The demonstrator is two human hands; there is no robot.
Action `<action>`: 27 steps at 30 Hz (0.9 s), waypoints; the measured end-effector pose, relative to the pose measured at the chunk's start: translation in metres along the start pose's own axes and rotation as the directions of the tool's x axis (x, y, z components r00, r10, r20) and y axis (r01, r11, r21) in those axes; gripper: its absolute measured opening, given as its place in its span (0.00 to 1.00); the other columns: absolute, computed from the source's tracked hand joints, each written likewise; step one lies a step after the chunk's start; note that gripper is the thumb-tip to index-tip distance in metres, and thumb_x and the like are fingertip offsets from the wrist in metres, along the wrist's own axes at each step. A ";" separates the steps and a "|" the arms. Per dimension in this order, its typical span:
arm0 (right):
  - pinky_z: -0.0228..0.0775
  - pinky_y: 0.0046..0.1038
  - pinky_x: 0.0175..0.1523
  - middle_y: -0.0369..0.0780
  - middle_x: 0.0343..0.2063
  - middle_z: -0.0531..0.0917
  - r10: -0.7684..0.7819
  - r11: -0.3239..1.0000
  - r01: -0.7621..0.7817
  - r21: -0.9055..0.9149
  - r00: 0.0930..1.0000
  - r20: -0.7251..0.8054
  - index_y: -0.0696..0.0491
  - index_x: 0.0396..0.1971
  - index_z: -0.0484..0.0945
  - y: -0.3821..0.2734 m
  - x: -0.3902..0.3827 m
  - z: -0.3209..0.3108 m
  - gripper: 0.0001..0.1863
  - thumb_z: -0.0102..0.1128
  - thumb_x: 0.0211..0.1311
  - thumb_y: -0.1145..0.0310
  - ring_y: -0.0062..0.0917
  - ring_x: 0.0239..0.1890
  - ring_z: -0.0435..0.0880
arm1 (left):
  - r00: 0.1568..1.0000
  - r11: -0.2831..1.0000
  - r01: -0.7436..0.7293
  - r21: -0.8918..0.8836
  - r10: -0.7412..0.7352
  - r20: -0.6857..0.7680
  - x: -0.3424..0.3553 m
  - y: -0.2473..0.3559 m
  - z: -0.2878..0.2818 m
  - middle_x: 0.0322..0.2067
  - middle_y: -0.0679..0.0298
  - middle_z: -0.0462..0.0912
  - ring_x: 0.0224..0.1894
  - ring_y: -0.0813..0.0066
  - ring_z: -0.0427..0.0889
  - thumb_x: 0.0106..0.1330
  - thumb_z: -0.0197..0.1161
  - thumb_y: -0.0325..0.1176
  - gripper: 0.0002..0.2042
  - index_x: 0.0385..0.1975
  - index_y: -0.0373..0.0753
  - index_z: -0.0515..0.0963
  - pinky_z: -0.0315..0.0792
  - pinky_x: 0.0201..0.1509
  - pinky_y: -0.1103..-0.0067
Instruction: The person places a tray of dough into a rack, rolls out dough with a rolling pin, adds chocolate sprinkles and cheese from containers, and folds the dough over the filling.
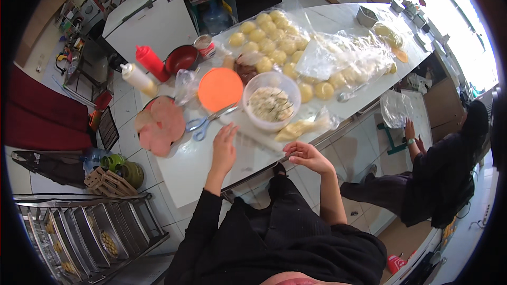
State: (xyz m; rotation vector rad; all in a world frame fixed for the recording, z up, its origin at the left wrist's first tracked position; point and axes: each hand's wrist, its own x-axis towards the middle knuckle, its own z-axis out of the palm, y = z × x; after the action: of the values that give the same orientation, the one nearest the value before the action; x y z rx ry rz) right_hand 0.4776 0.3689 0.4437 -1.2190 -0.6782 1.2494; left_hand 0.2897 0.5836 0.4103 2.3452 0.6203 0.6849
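My left hand (224,148) and my right hand (305,155) hover near the front edge of the white table (185,179), fingers apart and loosely bent, at either end of a pale, translucent long item (253,141); I cannot tell whether they touch it. Behind it sit a clear tub of pale flaky mixture with dark shreds (269,103), an orange lid (219,88) and blue-handled scissors (199,126). A bag of yellow filling (298,128) lies right of the tub. Round pink meat slices (161,126) lie at the left. Many dough balls (264,37) spread under plastic sheets behind.
Red (150,63) and cream squeeze bottles (137,79), a dark bowl (181,60) and a can (204,46) line the table's left back. A white chest freezer (153,26) stands beyond. A tray rack (84,237) is at lower left. At right, another person (433,169) touches a plastic sheet.
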 end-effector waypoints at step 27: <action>0.65 0.24 0.45 0.37 0.38 0.76 -0.349 0.673 0.000 -0.739 0.881 -0.318 0.49 0.48 0.69 -0.189 0.258 -0.321 0.17 0.49 0.61 0.59 0.22 0.41 0.73 | 0.182 0.809 0.120 -0.576 -0.588 -0.788 -0.001 0.047 -0.022 0.24 0.65 0.59 0.23 0.77 0.60 0.43 0.47 0.19 0.10 0.25 0.39 0.60 0.60 0.29 0.82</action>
State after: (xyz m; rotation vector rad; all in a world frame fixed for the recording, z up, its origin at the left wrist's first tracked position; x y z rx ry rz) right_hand 0.8970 0.5371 0.4750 -1.9604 -0.9666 0.4652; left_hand 0.2875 0.5593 0.4556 1.0193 1.3515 1.8131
